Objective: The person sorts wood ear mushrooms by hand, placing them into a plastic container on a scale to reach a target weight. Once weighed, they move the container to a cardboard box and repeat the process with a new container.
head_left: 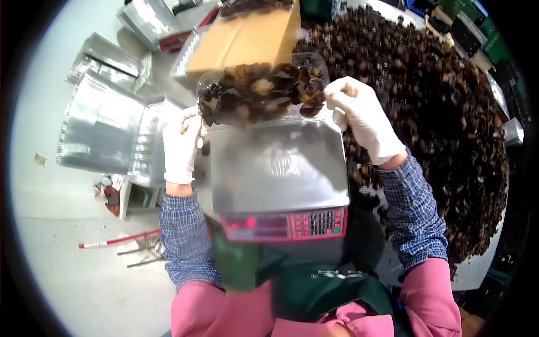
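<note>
Between my two white-gloved hands is a clear plastic tray [321,60] filled with dark brown, curled pieces that look like wood ear mushrooms [252,92]. My left hand [181,146] pinches its left end, fingers closed at the rim. At the right end, my right hand [365,118] grips the edge between thumb and fingers. The tray overlaps the far edge of a digital scale's metal plate [281,168] in this view. Red digits glow on the scale's display [255,224], left of its keypad [318,223].
A cardboard box [241,48] stands just beyond the tray. To the right, a large heap of the dark mushrooms [421,112] covers the table. Stacked clear plastic trays [101,123] lie at left. Below them are a small white shelf [133,199] and a red-and-white bar [120,240].
</note>
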Available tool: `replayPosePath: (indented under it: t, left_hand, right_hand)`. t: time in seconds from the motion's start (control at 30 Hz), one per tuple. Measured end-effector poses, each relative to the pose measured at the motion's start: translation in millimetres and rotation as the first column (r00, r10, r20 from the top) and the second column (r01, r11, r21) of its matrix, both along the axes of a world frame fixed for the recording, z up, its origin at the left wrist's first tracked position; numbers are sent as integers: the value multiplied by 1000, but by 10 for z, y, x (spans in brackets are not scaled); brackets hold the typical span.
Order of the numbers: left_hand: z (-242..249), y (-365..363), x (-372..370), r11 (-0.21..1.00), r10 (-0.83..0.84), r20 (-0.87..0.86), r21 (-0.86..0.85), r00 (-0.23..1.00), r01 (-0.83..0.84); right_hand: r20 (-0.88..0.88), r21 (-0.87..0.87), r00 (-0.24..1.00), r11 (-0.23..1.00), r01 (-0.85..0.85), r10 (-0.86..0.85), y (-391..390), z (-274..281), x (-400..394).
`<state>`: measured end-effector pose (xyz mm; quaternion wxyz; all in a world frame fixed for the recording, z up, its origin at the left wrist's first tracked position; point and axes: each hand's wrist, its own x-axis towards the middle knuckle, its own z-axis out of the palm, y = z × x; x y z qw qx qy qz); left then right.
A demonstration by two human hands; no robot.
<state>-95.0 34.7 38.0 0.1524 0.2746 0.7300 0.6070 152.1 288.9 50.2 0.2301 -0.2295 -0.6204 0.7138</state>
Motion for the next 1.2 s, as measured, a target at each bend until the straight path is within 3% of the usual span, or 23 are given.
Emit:
replayPosePath:
  t: [0.1, 0.2, 0.3, 0.33, 0.37, 0.4, 0.43, 0.47, 0.5, 0.53, 0.57, 0.6, 0.63, 0.67, 0.7, 0.77, 0.8, 0.83, 0.87, 0.9, 0.97, 1.1, 1.2]
  left_hand:
    - [112, 303, -409, 1000, 15, -12, -6, 1000, -15]
    - [-38, 526, -891, 997, 67, 13, -24, 998, -67]
    - [-103, 601, -1061, 998, 65, 114, 9, 991, -66]
    - [-105, 578, -1015, 998, 71, 84, -7, 994, -70]
    - [-41, 521, -903, 997, 76, 53, -25, 996, -75]
    - [1, 416, -844, 998, 13, -17, -55, 1000, -14]
    - [-1, 282, -761, 999, 3, -113, -38, 994, -7]
    - [-29, 152, -769, 987, 3, -364, -149, 931, -62]
    - [-53, 5, -720, 980, 53, -551, -133, 833, -151]
    - [18, -184, -595, 965, 70, -585, -167, 808, -204]
    - [73, -328, -514, 905, 93, -788, -188, 609, -381]
    - [178, -449, -400, 840, 67, -874, -211, 482, -499]
    - [126, -625, -419, 757, 59, -931, -194, 361, -624]
    - [93, -785, -433, 662, 40, -899, -303, 437, -686]
    - [61, -942, -465, 555, 31, -860, -410, 510, -724]
    - [-180, -1284, -657, 699, 196, -636, -444, 746, -561]
    - [-291, -1369, -723, 833, 240, -587, -284, 773, -475]
    - [-265, -1421, -782, 778, 164, -687, -350, 708, -521]
    - [-97, -1277, -639, 761, 271, -560, -374, 783, -530]
    - [-132, -1416, -854, 806, 174, -515, -415, 839, -422]
    - [-170, -1554, -1165, 823, 191, -421, -423, 887, -378]
    - [-171, -1641, -1423, 871, 185, -205, -419, 961, -257]
    - [-418, -1878, -2018, 907, 168, -289, -330, 943, -263]
  right_hand:
    - [-39, -103, 999, 994, -34, 30, 226, -7, -492]
    - [12, -58, 998, 996, -65, 66, 415, 1, -876]
    - [64, -101, 998, 994, 35, -29, 544, -52, -1173]
    - [6, 158, 1000, 987, -31, 31, 787, -264, -1330]
    - [-35, 408, 994, 910, -80, 103, 1156, -598, -1525]
    - [83, 662, 993, 739, -122, 90, 1193, -520, -1569]
    - [174, 870, 985, 468, -155, 3, 1223, -429, -1610]
    - [189, 969, 977, 178, -169, -101, 1258, -345, -1654]
    - [190, 948, 979, 273, -163, -77, 1357, -332, -1713]
    - [185, 918, 981, 366, -153, -55, 1452, -316, -1772]
    - [160, 517, 987, 849, -112, 33, 1435, -262, -1865]
    - [21, -79, 996, 993, 86, -84, 1408, -198, -1955]
    - [-50, -225, 993, 970, 93, -106, 1493, -216, -2003]
    - [-85, -322, 976, 932, 166, -203, 1440, -202, -2017]
    - [-114, -275, 980, 953, 128, -165, 1429, -217, -1923]
    - [-78, -166, 985, 976, 138, -153, 1179, -191, -1562]
    - [-93, -109, 991, 991, 84, -94, 1031, -177, -1299]
    - [-89, -66, 995, 997, 39, -45, 878, -179, -977]
    - [-42, 6, 998, 999, 44, -44, 759, -207, -629]
    - [10, 67, 999, 997, 48, -48, 637, -186, -234]
    - [77, 186, 991, 978, 98, -114, 514, -240, 603]
    - [63, 200, 934, 921, 335, -353, 271, -423, 2485]
    - [74, 97, 832, 834, 543, -550, -351, -444, 3501]
